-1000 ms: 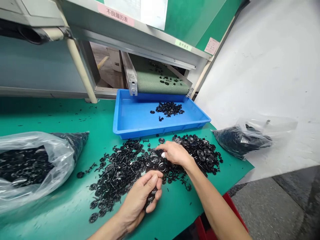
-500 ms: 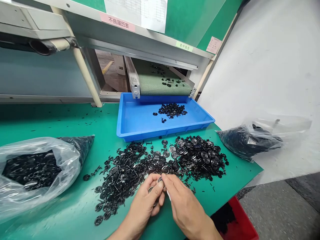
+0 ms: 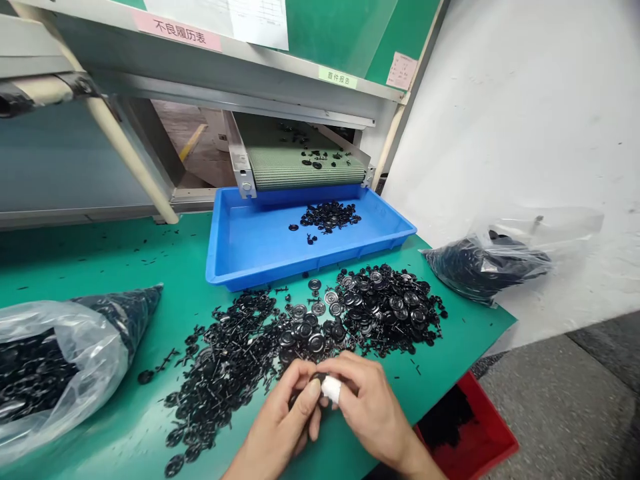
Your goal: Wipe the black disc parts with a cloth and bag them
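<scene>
The green table (image 3: pixel 470 327) spreads under and around both hands; far ahead of them, the end of a conveyor belt (image 3: pixel 305 177) stands over a blue tray (image 3: pixel 250 257), and both carry black pieces; to the left of the hands lies an open clear bag (image 3: pixel 97 373) with black pieces inside; to the right, further forward, lies another bag (image 3: pixel 485 270); a red bin (image 3: pixel 493 453) sits lower, to the right of the right hand; ahead of the hands, a left heap (image 3: pixel 225 367) and a right heap (image 3: pixel 395 303) almost join through some round discs (image 3: pixel 310 337); the left hand (image 3: pixel 287 413) is curled around black parts (image 3: pixel 318 377), and the right hand (image 3: pixel 373 407) meets it there; whether the right fingers grip, one cannot tell; a white wrap (image 3: pixel 331 389) covers one right digit.
</scene>
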{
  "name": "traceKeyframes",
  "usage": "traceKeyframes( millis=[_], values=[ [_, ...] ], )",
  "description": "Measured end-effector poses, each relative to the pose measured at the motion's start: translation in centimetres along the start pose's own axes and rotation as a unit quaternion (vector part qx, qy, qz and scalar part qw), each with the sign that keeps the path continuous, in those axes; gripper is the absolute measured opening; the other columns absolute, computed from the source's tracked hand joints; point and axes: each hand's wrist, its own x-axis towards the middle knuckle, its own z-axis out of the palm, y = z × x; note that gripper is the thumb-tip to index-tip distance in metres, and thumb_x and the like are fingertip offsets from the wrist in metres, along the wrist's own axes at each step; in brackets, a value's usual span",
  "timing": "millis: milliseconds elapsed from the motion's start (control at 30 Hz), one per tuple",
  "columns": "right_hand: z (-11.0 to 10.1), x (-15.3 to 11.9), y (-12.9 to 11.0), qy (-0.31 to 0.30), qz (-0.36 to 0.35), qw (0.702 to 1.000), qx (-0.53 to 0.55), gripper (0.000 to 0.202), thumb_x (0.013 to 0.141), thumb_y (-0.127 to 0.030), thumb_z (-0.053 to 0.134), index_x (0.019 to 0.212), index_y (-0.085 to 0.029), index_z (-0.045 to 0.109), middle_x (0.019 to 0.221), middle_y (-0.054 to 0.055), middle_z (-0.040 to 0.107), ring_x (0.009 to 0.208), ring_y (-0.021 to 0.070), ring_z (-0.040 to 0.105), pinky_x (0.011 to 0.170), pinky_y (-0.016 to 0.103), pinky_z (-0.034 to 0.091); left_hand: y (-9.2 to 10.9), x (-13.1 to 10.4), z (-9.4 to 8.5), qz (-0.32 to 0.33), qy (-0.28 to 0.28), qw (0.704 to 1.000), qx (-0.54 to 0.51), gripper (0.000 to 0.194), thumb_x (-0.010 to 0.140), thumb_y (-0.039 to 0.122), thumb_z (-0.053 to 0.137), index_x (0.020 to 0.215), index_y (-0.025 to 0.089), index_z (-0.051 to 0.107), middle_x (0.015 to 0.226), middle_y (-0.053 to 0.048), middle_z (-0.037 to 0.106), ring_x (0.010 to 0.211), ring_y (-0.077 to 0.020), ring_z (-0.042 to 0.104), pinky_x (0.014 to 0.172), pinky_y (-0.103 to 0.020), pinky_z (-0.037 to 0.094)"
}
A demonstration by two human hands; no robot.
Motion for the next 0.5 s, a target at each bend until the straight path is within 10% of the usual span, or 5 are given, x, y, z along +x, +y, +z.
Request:
traceKeyframes(
  millis=[500],
  values=[
    [-2.9,-0.1,-0.6,-0.159,-0.006,0.983,-0.088,0.027,0.07,-0.003,0.047,0.086,-0.022,0.058,0.077,-0.004,0.061,0.065,0.0111,0.055,0.061,0.02,0.041,0.1,-0.2,-0.1,0.05,0.031,0.994,0.091,0.032,0.087,0.051,0.057,0.074,0.022,0.059,0.067,0.002,0.052,0.064,-0.0155,0.046,0.059,-0.024,0.038]
  ],
)
